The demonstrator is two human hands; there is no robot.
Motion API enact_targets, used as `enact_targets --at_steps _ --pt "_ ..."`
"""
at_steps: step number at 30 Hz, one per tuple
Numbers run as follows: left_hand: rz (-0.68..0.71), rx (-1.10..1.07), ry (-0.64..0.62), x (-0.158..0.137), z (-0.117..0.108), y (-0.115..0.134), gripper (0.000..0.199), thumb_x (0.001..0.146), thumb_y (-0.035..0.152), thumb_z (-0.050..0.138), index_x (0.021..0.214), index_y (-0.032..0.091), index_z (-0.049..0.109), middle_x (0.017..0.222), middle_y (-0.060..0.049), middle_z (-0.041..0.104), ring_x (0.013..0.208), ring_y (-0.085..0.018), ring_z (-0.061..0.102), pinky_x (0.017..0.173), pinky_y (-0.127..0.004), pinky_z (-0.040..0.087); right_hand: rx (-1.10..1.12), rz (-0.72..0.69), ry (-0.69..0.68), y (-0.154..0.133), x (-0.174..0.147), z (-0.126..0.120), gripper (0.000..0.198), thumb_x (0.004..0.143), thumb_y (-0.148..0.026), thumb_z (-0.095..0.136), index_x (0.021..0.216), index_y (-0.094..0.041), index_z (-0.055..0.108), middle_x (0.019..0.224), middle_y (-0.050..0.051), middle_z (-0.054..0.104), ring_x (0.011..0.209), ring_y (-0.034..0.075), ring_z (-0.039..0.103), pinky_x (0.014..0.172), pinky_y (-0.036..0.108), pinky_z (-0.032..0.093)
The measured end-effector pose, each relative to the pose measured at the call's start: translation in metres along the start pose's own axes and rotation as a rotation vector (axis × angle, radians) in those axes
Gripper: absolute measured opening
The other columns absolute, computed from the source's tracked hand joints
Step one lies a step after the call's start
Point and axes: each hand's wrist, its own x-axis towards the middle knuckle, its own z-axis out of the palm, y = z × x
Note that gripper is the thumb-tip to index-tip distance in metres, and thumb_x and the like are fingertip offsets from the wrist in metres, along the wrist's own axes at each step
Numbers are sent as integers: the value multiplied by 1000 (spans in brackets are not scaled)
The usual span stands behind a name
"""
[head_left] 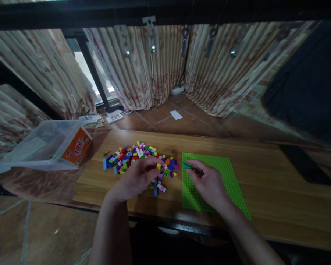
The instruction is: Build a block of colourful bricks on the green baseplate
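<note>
My right hand (208, 182) is closed in a pinch on a dark green toy brick (186, 165), above the left part of a bright green studded baseplate (217, 169). Over the front of a heap of mixed toy bricks (127, 154), my left hand (138, 178) has its thumb and forefinger curled together. A small yellow brick (158, 166) shows at those fingertips and looks pinched between them. Part of the heap is hidden behind this hand. Near it lie a black-and-green printed brick (166, 172) and a blue brick (155, 188).
Bricks and baseplate lie on a wooden tabletop (278, 184). At the left stands a clear plastic bin (44, 162) with an orange label. A dark flat object (303, 165) lies at the right. Behind hang striped curtains (165, 66), with papers (175, 115) on the tiled floor.
</note>
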Motion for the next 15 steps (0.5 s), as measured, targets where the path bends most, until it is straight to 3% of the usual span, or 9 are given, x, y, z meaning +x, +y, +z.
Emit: enact_targets --at_steps 3,7,12,15 --pt "-78 -36 -119 15 31 2 18 80 33 54 88 18 59 65 4 52 54 -9 50 51 -20 42 10 17 61 12 0 -18 29 85 -35 55 108 -21 69 105 7 71 92 22 66 84 39 50" --pt "-156 -46 -115 28 60 -5 22 85 38 46 84 18 57 67 3 53 52 -10 54 47 -19 41 80 78 162 32 3 -40 30 83 -39 59 103 -21 70 102 8 72 88 22 66 81 39 51" --pt "-80 -41 -78 43 84 -15 21 83 36 48 76 17 55 66 3 53 56 -11 54 48 -20 40 223 172 260 44 7 -57 25 76 -35 66 95 -20 72 92 6 73 82 21 65 76 36 51" --pt "-6 28 -27 52 96 -18 17 79 33 56 83 16 59 67 2 56 62 -12 56 56 -21 42 499 274 282 41 7 -66 21 70 -31 72 89 -21 72 84 2 71 73 15 63 67 28 50"
